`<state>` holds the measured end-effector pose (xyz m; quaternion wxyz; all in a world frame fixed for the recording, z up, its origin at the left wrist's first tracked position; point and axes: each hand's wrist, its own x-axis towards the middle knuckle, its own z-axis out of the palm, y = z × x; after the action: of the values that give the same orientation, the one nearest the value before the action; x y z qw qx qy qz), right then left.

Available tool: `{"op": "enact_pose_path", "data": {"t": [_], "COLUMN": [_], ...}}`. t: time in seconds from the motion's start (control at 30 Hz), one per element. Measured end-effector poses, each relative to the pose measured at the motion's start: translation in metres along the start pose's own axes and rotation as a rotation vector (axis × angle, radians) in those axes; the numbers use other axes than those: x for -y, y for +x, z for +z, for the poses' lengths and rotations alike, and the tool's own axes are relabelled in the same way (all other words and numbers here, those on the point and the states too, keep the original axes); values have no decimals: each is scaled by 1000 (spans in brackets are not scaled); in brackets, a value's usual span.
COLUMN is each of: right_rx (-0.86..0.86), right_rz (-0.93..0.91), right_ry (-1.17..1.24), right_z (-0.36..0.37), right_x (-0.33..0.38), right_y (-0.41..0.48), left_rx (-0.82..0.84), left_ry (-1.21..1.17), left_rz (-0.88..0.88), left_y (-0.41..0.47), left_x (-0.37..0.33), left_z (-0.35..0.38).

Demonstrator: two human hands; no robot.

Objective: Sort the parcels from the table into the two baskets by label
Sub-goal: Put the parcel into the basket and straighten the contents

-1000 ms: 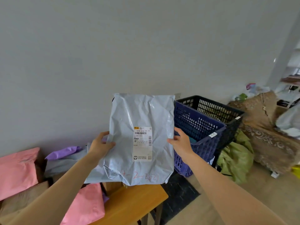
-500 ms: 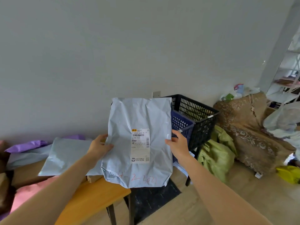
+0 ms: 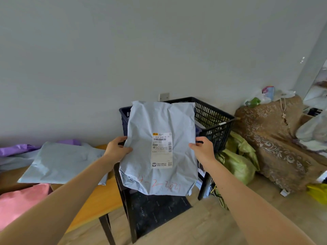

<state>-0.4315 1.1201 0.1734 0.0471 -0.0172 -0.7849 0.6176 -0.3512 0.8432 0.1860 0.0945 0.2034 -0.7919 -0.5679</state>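
I hold a pale grey-blue parcel (image 3: 150,119) upright in front of me, its white shipping label (image 3: 162,150) facing me and red handwriting near its bottom. My left hand (image 3: 115,150) grips its left edge and my right hand (image 3: 202,150) grips its right edge. Behind the parcel stand a dark blue basket (image 3: 124,119), mostly hidden, and a black basket (image 3: 215,119) to its right. More parcels lie on the wooden table (image 3: 99,200) at the left: a pale blue one (image 3: 60,163), a pink one (image 3: 21,204) and a purple one (image 3: 17,149).
The baskets rest on a black stand (image 3: 127,197) over a dark mat (image 3: 155,207). Green bags (image 3: 238,161) lie on the floor to the right, beside a brown patterned armchair (image 3: 276,138) piled with bags. A grey wall runs behind everything.
The view has swung right, so the table slid left and the baskets came to the centre. The held parcel now covers the blue basket. Both hands keep their grip.
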Motion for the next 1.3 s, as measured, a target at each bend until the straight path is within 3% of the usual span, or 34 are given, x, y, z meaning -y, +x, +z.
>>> {"op": "enact_pose_path", "data": {"t": [0.6,1.03,1.3], "right_rx": [99,238,375], "right_rz": [27,32,80], "right_ry": [-118,-291,-297], "right_z": [41,113,153], "right_x": [21,-11,-44], "right_y": [212,307,352], "left_rx": [-28,-106,-167], "left_ry": [-78,183,345], "left_rz": [-69,-118,-262], "left_y": [187,266,307], "left_x": [-41,-16,6], "left_z": [65,86,103]}}
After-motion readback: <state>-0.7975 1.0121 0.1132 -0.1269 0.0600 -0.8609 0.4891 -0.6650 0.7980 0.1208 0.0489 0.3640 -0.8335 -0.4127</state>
